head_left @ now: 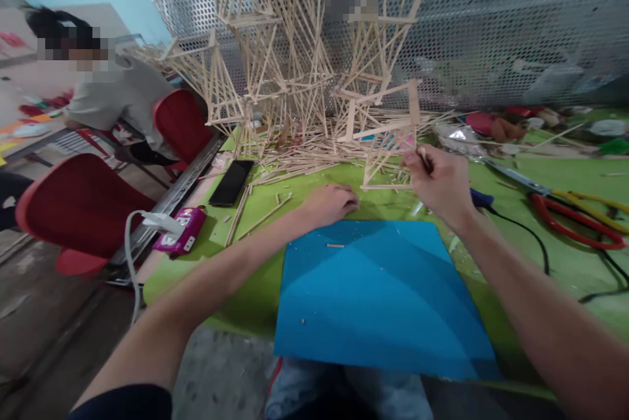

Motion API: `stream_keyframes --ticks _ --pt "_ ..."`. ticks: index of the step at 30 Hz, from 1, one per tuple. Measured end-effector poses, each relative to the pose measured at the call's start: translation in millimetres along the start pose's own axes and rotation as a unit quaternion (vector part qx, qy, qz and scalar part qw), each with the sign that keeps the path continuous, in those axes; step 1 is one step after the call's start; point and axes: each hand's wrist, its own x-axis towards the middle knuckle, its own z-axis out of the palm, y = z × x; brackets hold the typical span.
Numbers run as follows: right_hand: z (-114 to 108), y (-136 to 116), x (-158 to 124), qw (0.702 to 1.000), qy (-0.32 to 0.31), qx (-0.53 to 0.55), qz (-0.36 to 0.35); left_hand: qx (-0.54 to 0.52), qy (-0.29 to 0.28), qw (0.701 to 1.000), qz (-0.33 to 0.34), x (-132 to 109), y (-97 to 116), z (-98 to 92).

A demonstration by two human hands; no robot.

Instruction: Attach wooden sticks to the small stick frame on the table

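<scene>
While the left hand (pixel 331 205) lies curled at the far edge of the blue sheet (pixel 383 295), grip unclear, the right hand (pixel 442 184) has fingers pinched by the stick frame (pixel 381 130) beyond that edge; can't tell if grasping. Phone (pixel 230 183): past sheet's far-left corner.

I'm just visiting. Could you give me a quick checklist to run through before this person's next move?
1. Blue sheet free of scraps: not ok; a short stick piece lies on it.
2. Left hand away from the phone: ok; it rests near the sheet's far edge.
3. Right hand gripping the stick frame firmly: cannot tell; the fingers are at its right side, but the grip is unclear.
4. Red-handled scissors apart from the right hand: ok; they lie off to its right.
5. White plug fully pushed in: cannot tell from this angle.
</scene>
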Motion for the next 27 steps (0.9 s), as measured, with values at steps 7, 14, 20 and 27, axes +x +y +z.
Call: stream_keyframes --ticks 7,14,20,27 --pt "-2 -2 0 1.000 0.003 -0.001 0.006 0.117 -0.022 0.993 -0.001 2 8 10.4" --pt "-3 0 2 1.000 0.008 -0.001 0.002 0.119 -0.039 0.992 0.023 -3 5 11.2" --pt "-3 0 2 1.000 0.012 -0.001 0.003 0.013 0.023 0.999 -0.029 3 -9 8.5" --pt "-3 -2 2 1.000 0.004 0.000 0.005 -0.075 0.059 0.995 -0.011 14 -13 15.6"
